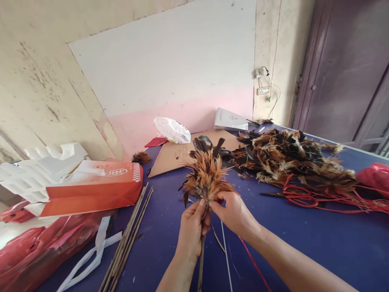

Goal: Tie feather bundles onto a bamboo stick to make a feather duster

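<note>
A half-made feather duster [206,176], brown and orange feathers bound round a thin stick, stands upright over the blue table [319,239]. My left hand [191,229] is closed round the stick just under the feathers. My right hand [232,211] pinches the base of the feathers beside it, fingers pressed together. The stick runs down past my left wrist. A red string [253,263] trails from under my right forearm.
A big heap of loose feathers [288,156] and red cord [319,196] lie to the right. Several bare sticks [129,239] lie at left beside an orange box [91,188] and red bags [39,247]. Cardboard [173,156] and white bags sit by the wall.
</note>
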A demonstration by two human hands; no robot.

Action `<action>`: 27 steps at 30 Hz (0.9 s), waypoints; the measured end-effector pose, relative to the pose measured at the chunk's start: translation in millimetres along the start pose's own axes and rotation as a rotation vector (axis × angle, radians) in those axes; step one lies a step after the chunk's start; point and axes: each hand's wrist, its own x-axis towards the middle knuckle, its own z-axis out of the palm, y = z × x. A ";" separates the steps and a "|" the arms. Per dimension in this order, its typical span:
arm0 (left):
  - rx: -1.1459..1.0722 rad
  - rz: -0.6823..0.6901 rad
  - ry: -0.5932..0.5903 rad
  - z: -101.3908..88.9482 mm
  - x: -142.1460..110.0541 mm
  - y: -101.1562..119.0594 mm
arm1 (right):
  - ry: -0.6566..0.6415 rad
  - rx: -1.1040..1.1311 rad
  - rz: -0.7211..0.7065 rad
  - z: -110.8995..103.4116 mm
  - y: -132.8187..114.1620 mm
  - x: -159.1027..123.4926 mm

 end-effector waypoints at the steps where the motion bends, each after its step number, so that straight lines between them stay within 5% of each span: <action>1: -0.003 0.001 0.004 -0.2 -0.1 -0.2 | -0.017 0.020 0.013 -0.3 0.8 0.3; 12: 0.097 0.044 0.015 2.5 -5.4 7.9 | 0.072 0.330 0.073 4.0 -2.2 -3.1; 17: 0.083 0.091 0.047 -1.5 -3.7 15.0 | -0.195 0.825 0.305 2.5 -8.2 -14.7; 20: 0.205 0.141 0.067 -6.7 -4.5 19.5 | -0.442 0.825 0.439 -6.5 -9.4 -17.8; 24: 0.579 0.301 0.075 -8.5 -11.3 22.8 | -0.307 0.529 0.188 -19.4 -15.6 -17.6; 27: 0.903 0.580 0.041 -2.9 -19.1 23.6 | -0.197 0.302 -0.057 -25.1 -25.0 -20.6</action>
